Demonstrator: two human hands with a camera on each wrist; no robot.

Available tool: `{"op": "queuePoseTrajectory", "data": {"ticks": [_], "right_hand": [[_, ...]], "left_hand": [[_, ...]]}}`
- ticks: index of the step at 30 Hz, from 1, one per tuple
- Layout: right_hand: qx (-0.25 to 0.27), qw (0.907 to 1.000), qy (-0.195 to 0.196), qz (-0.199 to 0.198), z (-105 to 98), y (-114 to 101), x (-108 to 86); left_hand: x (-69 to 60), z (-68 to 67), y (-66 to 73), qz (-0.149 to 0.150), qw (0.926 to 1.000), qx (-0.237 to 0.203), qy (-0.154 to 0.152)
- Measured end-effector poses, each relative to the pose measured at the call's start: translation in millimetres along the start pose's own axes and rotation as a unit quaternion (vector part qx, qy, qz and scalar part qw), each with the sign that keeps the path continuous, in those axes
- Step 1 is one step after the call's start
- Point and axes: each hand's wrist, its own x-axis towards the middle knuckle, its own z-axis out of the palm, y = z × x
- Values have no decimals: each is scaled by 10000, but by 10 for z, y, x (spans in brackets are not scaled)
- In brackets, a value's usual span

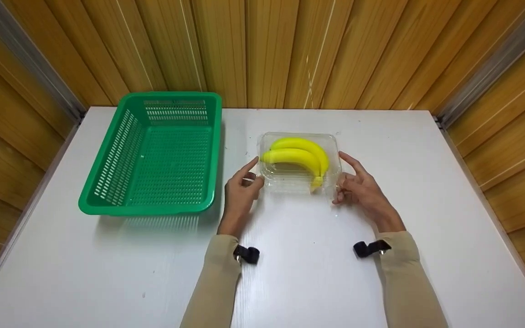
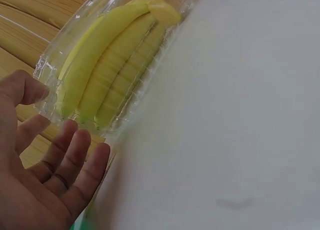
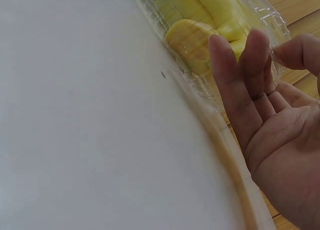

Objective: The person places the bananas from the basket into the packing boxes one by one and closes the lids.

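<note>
A clear plastic clamshell box (image 1: 285, 186) is at the middle of the white table, with a bunch of yellow bananas (image 1: 295, 156) inside. The bananas' stem end points toward the near right corner. My left hand (image 1: 240, 193) pinches the box's left edge, its index finger stretched along that side. On the opposite edge, my right hand (image 1: 363, 191) pinches the rim between thumb and fingers, index finger extended up the side. Through the lid, the left wrist view shows several bananas (image 2: 107, 65) side by side. Whether the box is lifted off the table I cannot tell.
To the left stands a green plastic basket (image 1: 217, 150) with slotted walls and a perforated bottom. The white table (image 1: 312, 273) ends against a wood-look panelled wall (image 1: 267, 54), and similar panels rise at both sides.
</note>
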Motion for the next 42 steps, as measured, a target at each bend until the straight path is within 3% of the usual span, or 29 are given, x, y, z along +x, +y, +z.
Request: {"op": "queuePoseTrajectory", "data": {"ticks": [6,11,27,42], "right_hand": [[-35,10000,-9,1,-2,5,-5],[37,10000,-13,10,4,3,-4],[60,9999,-33,74,-4,3,-6],[94,9998,12,155,0,2,-13]], "left_hand": [[-10,2,1,-135,9982,-496,-300],[-15,13,3,-179,9966,-667,-452],[-7,43,9,-398,9959,-708,-407],[0,8,41,-411,9950,-681,-598]]}}
